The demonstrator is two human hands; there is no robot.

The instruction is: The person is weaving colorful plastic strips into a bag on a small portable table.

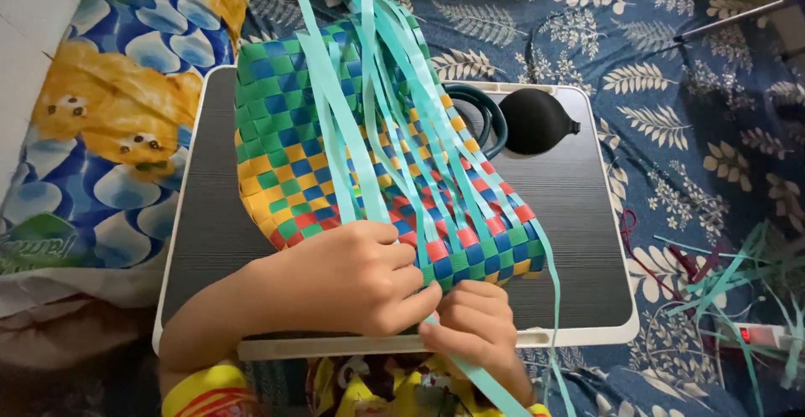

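A woven basket (285, 140) of green, blue, yellow and red plastic strips lies on its side on a dark lap tray (579, 249). Several loose light-teal strips (369, 90) fan out over it. My left hand (352, 278) rests on the basket's near edge, fingers curled onto the weave. Beside it, my right hand (478, 325) pinches one teal strip (495, 383) that runs down past the tray's front edge.
A black rubber bulb (535, 121) and a coiled dark tube (482, 111) sit at the tray's far side. Cut teal strip scraps (738, 283) lie on the leaf-print blue bedsheet at right. A cartoon-print pillow (109, 123) lies at left.
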